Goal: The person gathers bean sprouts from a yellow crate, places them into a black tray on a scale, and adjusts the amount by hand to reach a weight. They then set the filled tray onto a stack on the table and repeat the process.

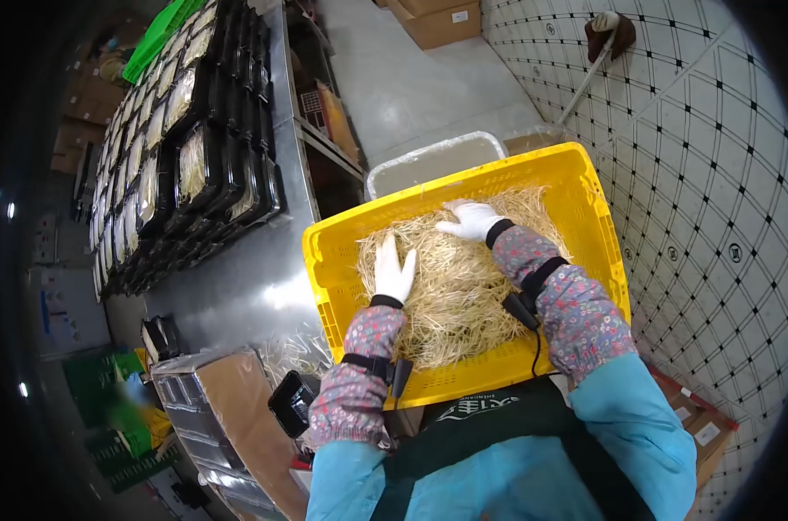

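A yellow plastic crate (615, 260) holds a heap of pale, thin, straw-like strands (455, 295). My left hand (393, 271), in a white glove, lies on the left side of the heap with its fingers stretched out and the thumb apart. On the upper part of the heap rests my right hand (470, 220), also white-gloved, its fingers spread and pointing left. Both palms face down onto the strands, so what is under them is hidden. Neither hand visibly grips anything.
Stacked black trays (211, 165) of pale strands stand on a metal table (229, 286) at the left. Near the crate's lower left are a black tray (293, 403) and an open cardboard box (246, 417). A whitish bin (437, 165) sits behind the crate, beside a patterned wall (698, 156).
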`<control>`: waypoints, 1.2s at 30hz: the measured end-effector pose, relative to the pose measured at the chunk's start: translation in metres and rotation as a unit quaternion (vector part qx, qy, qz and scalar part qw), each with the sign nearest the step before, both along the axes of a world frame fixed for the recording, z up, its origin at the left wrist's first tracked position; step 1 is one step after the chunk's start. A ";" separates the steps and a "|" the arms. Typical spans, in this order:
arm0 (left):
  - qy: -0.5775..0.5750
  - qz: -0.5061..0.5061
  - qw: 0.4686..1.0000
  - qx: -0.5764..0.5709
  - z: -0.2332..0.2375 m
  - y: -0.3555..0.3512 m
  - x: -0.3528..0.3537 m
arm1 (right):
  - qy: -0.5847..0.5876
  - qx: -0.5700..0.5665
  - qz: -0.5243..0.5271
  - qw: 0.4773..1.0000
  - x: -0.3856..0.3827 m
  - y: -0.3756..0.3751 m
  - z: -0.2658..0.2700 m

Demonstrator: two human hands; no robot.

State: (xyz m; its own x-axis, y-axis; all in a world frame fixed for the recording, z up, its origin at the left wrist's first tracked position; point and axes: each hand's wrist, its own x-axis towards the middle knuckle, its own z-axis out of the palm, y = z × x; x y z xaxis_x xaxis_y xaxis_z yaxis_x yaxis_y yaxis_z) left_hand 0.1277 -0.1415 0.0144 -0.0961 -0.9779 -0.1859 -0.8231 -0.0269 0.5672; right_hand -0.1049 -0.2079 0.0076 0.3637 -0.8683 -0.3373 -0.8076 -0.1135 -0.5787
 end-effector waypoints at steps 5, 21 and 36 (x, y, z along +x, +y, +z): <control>-0.003 -0.113 0.992 0.053 -0.006 0.063 0.014 | -0.014 -0.078 0.126 0.989 0.010 0.071 0.025; -0.071 -0.058 0.985 0.150 0.034 0.104 -0.014 | -0.007 -0.115 0.095 0.989 -0.008 0.131 0.028; -0.095 -0.337 0.923 0.161 0.125 0.090 -0.001 | 0.076 -0.088 0.173 0.978 0.024 0.080 0.081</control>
